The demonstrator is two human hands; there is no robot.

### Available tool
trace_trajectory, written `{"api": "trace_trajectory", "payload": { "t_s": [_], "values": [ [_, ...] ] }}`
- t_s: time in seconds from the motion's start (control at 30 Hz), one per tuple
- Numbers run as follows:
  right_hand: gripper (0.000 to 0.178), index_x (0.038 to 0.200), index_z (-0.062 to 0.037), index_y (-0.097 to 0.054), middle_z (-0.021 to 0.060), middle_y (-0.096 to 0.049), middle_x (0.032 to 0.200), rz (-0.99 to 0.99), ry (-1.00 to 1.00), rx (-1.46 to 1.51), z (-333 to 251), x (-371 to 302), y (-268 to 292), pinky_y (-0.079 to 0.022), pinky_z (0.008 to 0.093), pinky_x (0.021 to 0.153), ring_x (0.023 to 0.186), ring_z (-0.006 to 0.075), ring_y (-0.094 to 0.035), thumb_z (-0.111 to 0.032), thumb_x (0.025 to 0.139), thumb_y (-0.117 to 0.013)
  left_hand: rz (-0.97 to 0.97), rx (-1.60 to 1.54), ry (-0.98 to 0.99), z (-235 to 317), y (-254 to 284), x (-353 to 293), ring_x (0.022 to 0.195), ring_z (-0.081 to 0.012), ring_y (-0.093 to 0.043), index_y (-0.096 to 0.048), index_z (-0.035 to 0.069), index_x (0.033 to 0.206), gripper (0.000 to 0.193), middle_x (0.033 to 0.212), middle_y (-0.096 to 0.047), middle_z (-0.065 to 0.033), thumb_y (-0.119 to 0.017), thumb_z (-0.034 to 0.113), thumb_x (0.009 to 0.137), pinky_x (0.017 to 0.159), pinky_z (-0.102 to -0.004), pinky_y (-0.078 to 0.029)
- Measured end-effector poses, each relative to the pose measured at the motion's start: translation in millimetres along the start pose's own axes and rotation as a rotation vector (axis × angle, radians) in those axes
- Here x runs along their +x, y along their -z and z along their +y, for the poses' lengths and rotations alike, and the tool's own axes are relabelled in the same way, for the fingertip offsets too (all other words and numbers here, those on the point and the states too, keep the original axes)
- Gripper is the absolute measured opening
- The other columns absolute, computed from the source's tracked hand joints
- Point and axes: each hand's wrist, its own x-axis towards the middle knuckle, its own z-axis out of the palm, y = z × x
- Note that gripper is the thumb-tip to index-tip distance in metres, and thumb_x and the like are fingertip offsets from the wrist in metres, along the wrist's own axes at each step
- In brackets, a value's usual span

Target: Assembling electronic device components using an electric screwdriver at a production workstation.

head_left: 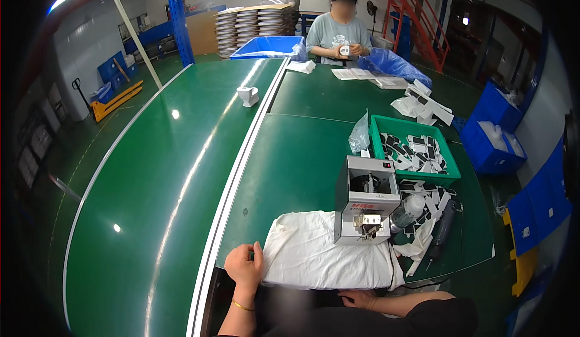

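Observation:
My left hand [242,266], a gold band on its wrist, rests at the near left corner of a folded white cloth [326,258]. Its fingers curl in with the thumb up, and nothing shows in them. Low by the cloth's near edge, my right hand [359,299] lies with fingers apart, partly hidden and holding nothing visible. On the cloth's far right part stands a grey boxy screw feeder [356,207]. A dark power screwdriver [446,231] lies to its right, beside a clear plastic bottle [408,211] and loose black-and-white pieces [436,199].
A green bin [450,156] of similar pieces sits behind the feeder, near a clear bag [359,133]. On the green belt [139,186] at left stands a small white toilet-shaped part [248,96]. Across the table a co-worker [341,32] handles a white part, between blue bins [266,47].

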Motion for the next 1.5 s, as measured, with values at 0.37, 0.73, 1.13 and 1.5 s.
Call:
{"api": "trace_trajectory", "payload": {
  "t_s": [0.37, 0.73, 1.13, 1.5],
  "values": [
    [0.029, 0.113, -0.0111, -0.066, 0.0139, -0.068, 0.105, 0.03, -0.027, 0.028, 11, -1, -9, -0.053, 0.0357, 0.085, 0.095, 0.0293, -0.066, -0.025, 0.087, -0.061, 0.007, -0.011, 0.007, -1, -2, 0, 0.046, -0.024, -0.046, -0.056, 0.009, 0.061, 0.025, 0.051, -0.045, -0.0049, -0.072, 0.016, 0.078, 0.045, -0.0367, -0.034],
    [0.03, 0.112, -0.0167, -0.067, 0.0102, -0.069, 0.101, 0.043, -0.103, 0.023, 3, -2, -8, -0.053, 0.0361, 0.083, 0.093, 0.0273, -0.066, -0.03, 0.086, -0.061, 0.012, -0.037, -0.013, 1, 1, -1, 0.046, -0.0236, -0.046, -0.055, 0.008, 0.061, 0.026, 0.052, -0.046, -0.0061, -0.072, 0.015, 0.079, 0.045, -0.0363, -0.034],
    [0.03, 0.112, -0.0157, -0.067, 0.0108, -0.07, 0.1, 0.033, -0.121, 0.046, 3, -3, -8, -0.054, 0.036, 0.081, 0.091, 0.0262, -0.068, -0.031, 0.087, -0.06, -0.001, -0.032, -0.011, 1, -1, -1, 0.047, -0.0242, -0.046, -0.055, 0.007, 0.062, 0.026, 0.053, -0.047, -0.0067, -0.071, 0.015, 0.08, 0.045, -0.0364, -0.034],
    [0.027, 0.113, -0.0113, -0.066, 0.0123, -0.069, 0.094, 0.056, -0.058, 0.003, 7, -4, -11, -0.053, 0.0341, 0.074, 0.079, 0.0246, -0.066, -0.023, 0.089, -0.061, -0.003, -0.027, -0.004, 0, -1, -2, 0.046, -0.0238, -0.045, -0.055, 0.008, 0.062, 0.026, 0.053, -0.046, -0.0065, -0.071, 0.015, 0.081, 0.045, -0.0361, -0.033]
  ]
}}
